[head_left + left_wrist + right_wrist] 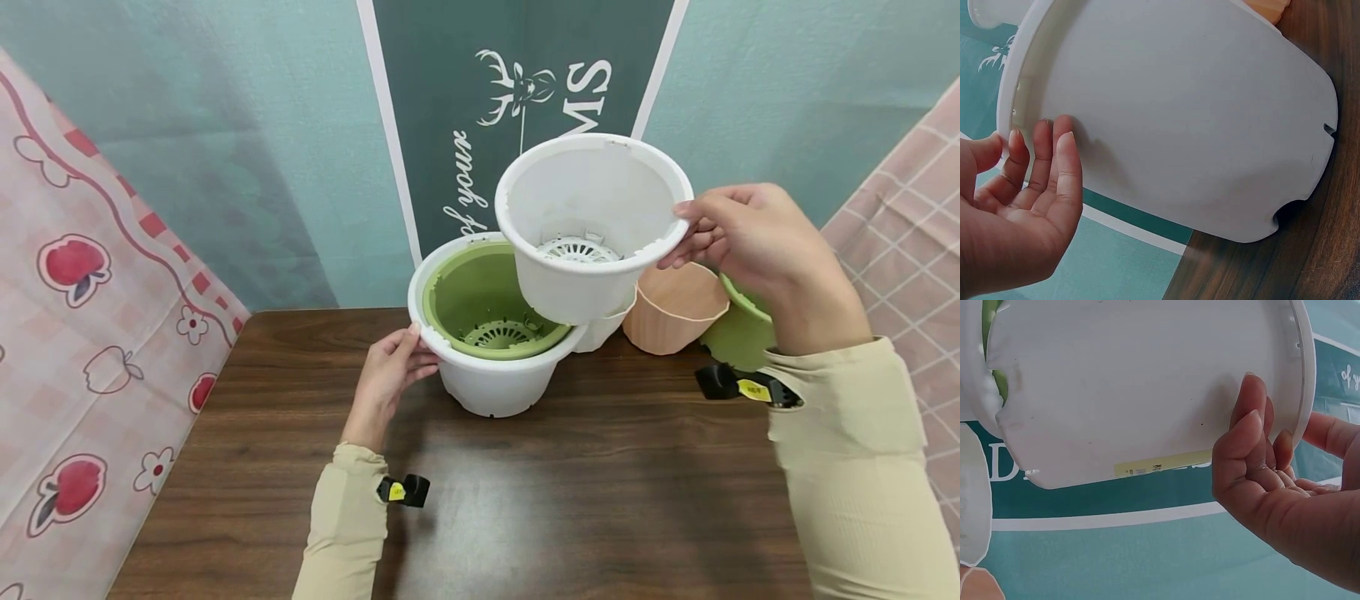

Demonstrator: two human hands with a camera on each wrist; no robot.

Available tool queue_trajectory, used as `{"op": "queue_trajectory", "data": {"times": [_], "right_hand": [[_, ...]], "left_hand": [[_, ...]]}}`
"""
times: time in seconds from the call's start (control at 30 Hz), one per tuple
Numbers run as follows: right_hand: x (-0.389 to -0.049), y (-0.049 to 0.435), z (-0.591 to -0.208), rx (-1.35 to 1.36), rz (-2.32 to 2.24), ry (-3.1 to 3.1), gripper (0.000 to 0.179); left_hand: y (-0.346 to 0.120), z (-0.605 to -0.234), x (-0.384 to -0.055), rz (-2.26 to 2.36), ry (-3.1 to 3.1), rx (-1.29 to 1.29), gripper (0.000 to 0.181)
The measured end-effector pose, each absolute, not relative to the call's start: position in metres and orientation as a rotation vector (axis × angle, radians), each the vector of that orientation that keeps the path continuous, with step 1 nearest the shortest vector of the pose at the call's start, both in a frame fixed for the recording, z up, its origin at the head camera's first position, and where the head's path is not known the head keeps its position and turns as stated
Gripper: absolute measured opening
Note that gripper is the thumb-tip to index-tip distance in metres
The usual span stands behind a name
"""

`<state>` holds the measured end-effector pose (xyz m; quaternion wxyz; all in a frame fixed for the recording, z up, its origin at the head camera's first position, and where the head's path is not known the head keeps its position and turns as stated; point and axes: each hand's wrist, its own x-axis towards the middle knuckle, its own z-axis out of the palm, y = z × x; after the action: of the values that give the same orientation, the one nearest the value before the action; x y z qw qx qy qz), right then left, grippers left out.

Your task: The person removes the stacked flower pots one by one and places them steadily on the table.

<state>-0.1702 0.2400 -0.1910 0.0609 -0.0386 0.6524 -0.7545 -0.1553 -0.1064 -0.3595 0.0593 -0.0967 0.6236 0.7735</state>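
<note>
My right hand pinches the rim of a white plastic flowerpot with a slotted base and holds it tilted in the air. In the right wrist view, the thumb is at the rim and the curled fingers are against the outer wall, near a yellow label. Below it on the table stands a larger white flowerpot with a green flowerpot nested inside. My left hand pinches that larger pot's left rim, thumb on top and fingers beneath; the left wrist view shows the fingers beside its outer wall.
Behind the raised pot, a small white pot, a peach pot and another green pot stand in a row on the wooden table. A teal printed cloth hangs at the back, with pink cloths at both sides.
</note>
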Motion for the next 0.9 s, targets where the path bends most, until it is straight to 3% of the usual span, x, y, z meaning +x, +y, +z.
{"op": "queue_trajectory", "data": {"times": [0.9], "right_hand": [[-0.160, 0.281, -0.204, -0.134, -2.444, 1.793, 0.022]], "left_hand": [[-0.104, -0.360, -0.155, 2.352, 1.887, -0.287, 0.025]]}}
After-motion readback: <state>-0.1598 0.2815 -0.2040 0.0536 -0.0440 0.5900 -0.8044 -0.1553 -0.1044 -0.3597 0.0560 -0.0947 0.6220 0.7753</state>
